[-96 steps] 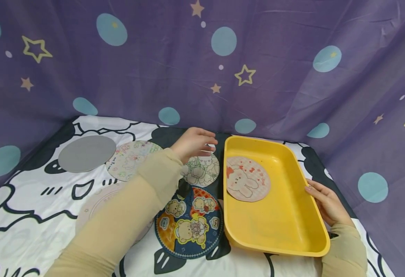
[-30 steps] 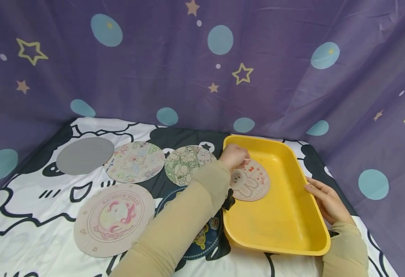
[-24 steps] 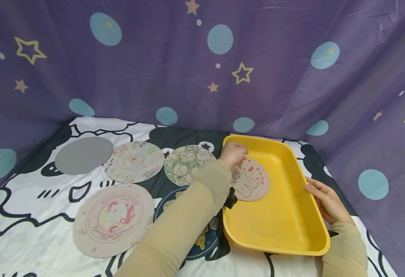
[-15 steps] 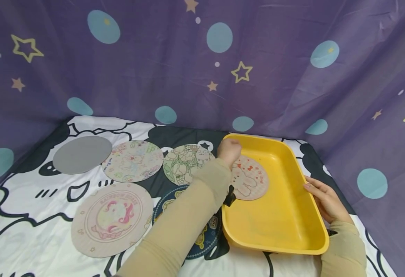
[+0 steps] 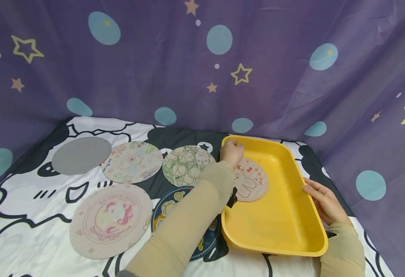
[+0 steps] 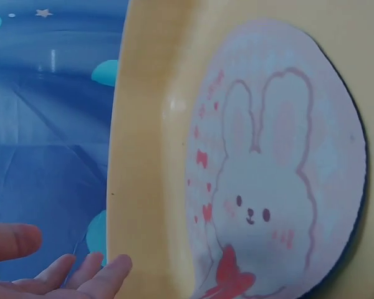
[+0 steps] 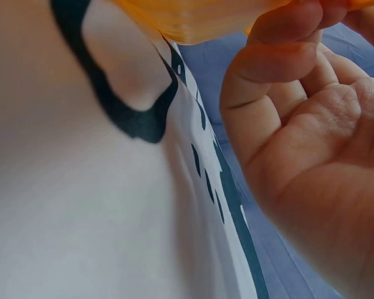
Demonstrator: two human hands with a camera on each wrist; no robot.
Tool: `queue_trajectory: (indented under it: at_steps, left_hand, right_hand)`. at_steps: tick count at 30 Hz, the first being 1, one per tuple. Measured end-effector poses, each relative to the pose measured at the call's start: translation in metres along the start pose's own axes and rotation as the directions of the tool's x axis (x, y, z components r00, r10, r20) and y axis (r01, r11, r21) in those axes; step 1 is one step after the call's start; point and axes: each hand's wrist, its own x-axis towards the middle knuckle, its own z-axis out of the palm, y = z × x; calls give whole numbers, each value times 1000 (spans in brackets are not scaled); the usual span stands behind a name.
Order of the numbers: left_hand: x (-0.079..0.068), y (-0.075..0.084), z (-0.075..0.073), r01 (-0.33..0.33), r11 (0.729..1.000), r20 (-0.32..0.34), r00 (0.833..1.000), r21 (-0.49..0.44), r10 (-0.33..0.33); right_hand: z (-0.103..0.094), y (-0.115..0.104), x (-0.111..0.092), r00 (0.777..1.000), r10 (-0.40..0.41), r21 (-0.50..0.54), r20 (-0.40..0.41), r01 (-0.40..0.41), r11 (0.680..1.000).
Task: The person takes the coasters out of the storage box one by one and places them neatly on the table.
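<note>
A yellow plastic tray (image 5: 275,225) stands at the right of the head view. Inside it, along the left wall, lies a round pink mat (image 5: 254,179) with a rabbit drawing; its dark edge shows in the left wrist view. My left hand (image 5: 232,151) hovers over the tray's rear left rim, close to the mat's far side. The left wrist view shows its thumb and fingers (image 6: 112,274) apart with nothing between them. At the right side, my right hand (image 5: 327,202) grips the tray's rim, thumb on top and fingers curled beneath.
Several round mats lie left of the tray: plain grey (image 5: 81,156), pastel-patterned (image 5: 133,161), green floral (image 5: 185,165), pink horse (image 5: 110,221) and dark blue bear (image 5: 209,240), partly hidden by my left sleeve. A purple star-patterned curtain (image 5: 171,57) hangs behind the printed cloth (image 5: 29,246).
My left hand moved right from above the green floral mat to the tray, then drew back slightly from the rabbit mat toward the rim. The mat and right hand stayed put.
</note>
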Motion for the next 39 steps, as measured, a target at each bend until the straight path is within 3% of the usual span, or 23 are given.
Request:
queue_trajectory:
  at_steps: [11, 15, 19, 22, 28, 36, 39]
  left_hand:
    - [-2, -9, 10, -21, 976, 41, 999, 217, 12]
    - [-2, -11, 12, -25, 967, 53, 998, 253, 12]
    - [0, -12, 13, -57, 942, 65, 997, 331, 37]
    - [2, -14, 14, -110, 898, 102, 992, 426, 73]
    - [7, -22, 15, -247, 776, 212, 966, 580, 148]
    - [16, -30, 20, -294, 703, 257, 953, 647, 162]
    - [20, -30, 23, -313, 664, 275, 947, 679, 165]
  right_hand:
    - [1, 1, -1, 1000, -1, -6, 0, 1, 1000]
    - [0, 0, 0, 1000, 0, -23, -5, 0, 1000]
    - [1, 0, 0, 1000, 4, -27, -4, -4, 1000]
    - [1, -1, -1, 1000, 5, -17, 5, -5, 1000]
    - [2, 0, 0, 1000, -2, -12, 24, 2, 1000]
    - [2, 0, 1, 1000, 4, -31, 10, -3, 1000]
    - [2, -1, 0, 1000, -1, -30, 6, 1, 1000]
